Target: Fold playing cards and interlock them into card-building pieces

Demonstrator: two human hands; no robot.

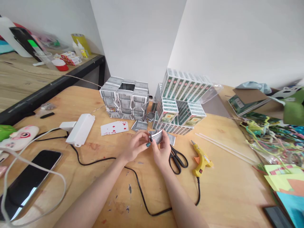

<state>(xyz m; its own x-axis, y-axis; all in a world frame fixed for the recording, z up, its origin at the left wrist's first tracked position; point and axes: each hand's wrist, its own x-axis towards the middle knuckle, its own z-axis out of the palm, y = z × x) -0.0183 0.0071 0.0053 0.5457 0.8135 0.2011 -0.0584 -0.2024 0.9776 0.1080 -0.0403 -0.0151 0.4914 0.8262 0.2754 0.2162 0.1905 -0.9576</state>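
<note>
Between my two hands is a small folded playing card with a grey patterned back and white edges. My right hand grips it with thumb and fingers. At its left end, the fingertips of my left hand pinch it. Just behind stand a box-like structure of folded cards with a square opening on top and a stack of green-and-white card boxes. Loose face-up cards lie to the left. Black-handled scissors rest beside my right wrist, their blades partly hidden.
A yellow glue gun lies at the right, its black cable crossing under my forearms. Two clear glue sticks lie beyond it. At the left are a white power strip and a phone. Tangled yarn covers the right side.
</note>
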